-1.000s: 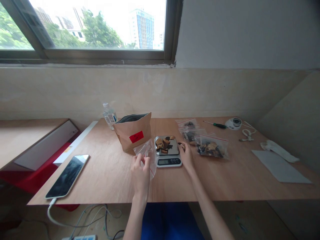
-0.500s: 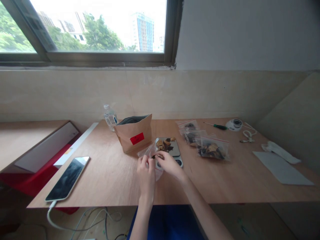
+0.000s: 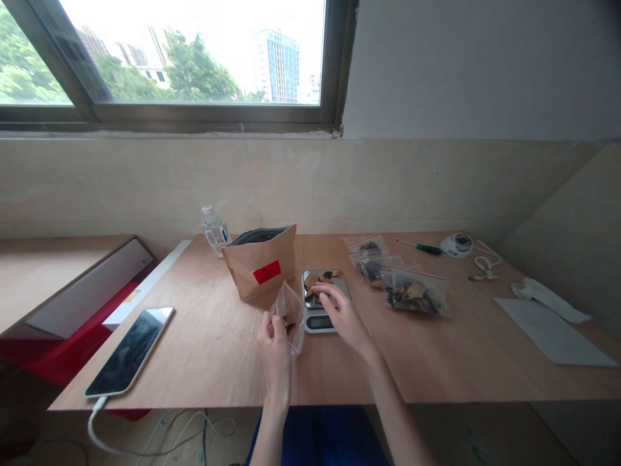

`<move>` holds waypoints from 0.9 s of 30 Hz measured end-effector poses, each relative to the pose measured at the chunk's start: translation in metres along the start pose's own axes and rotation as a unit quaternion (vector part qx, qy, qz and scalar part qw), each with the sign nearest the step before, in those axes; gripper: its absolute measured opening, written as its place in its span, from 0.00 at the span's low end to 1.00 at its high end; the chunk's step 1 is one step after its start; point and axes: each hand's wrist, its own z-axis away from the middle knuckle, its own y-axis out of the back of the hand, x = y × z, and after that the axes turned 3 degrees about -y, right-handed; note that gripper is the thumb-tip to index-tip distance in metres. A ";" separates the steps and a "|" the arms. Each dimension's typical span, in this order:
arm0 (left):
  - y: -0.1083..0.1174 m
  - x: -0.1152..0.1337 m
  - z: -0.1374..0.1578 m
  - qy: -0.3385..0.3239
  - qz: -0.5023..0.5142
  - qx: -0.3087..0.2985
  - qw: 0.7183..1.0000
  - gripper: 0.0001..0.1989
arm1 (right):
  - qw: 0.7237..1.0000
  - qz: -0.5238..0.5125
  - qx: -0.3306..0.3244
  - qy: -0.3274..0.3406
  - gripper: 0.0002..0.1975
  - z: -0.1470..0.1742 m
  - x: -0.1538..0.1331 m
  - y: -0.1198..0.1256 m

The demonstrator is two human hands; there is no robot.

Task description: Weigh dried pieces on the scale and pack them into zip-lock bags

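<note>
My left hand (image 3: 272, 336) is closed on the edge of a clear zip bag (image 3: 291, 301), which hangs upright with a few dried tan and dark pieces (image 3: 290, 325) inside. Over the small digital scale (image 3: 321, 322) is my right hand (image 3: 342, 314), its fingers apart and reaching to the dried brown and black pieces (image 3: 310, 283) on the metal plate. My hand hides part of that pile. Behind the bag stands an open brown paper pouch (image 3: 262, 255) with a red label.
Filled zip bags (image 3: 417, 291) lie right of the scale. Farther right are a green-handled screwdriver (image 3: 427, 249), a white dome camera (image 3: 457, 244) and a white sheet (image 3: 553, 330). A water bottle (image 3: 215, 232) stands behind the pouch; a plugged-in phone (image 3: 130, 349) lies left.
My right hand has left the bag's mouth and moved right over the scale plate. The left hand has drawn the bag slightly left, uncovering the scale's display.
</note>
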 end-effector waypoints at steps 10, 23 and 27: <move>0.008 0.007 0.002 0.025 0.019 0.009 0.999 0.15 | 0.954 0.279 0.100 0.040 0.14 -0.011 0.081 -0.007; 0.006 -0.002 0.001 0.021 0.018 -0.032 0.999 0.14 | 0.981 0.170 0.092 0.006 0.10 -0.013 0.074 0.022; 0.003 -0.004 0.002 0.013 0.001 -0.044 0.999 0.14 | 0.988 0.114 0.099 -0.003 0.09 -0.012 0.057 0.021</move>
